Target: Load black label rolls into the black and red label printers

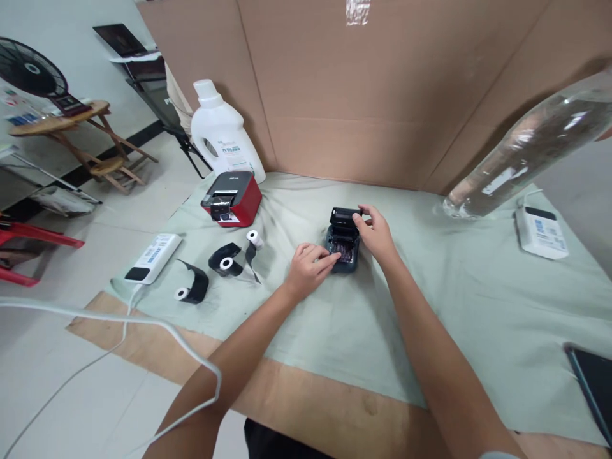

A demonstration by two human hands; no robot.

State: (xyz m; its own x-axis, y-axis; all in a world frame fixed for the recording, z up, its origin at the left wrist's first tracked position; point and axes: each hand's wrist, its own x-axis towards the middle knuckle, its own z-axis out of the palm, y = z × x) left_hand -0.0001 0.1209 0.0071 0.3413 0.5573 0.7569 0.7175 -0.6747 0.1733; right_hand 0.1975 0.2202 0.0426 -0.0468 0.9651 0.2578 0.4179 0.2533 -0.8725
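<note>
black device [345, 241], long axis near-far, lies between your left hand [310, 268], index extended at its bay [346, 254], and right hand [375, 233], pinching its lid [344, 217].

The cloth-covered table [478, 274] bears a white jug [234, 148], red-black box [243, 203], black rolls [197, 288] and open device [352, 261].

A portable printer [351, 248] sits on the table [329, 396], right of three rolls [225, 261]; a jug [232, 143] stands at the back left corner.
</note>
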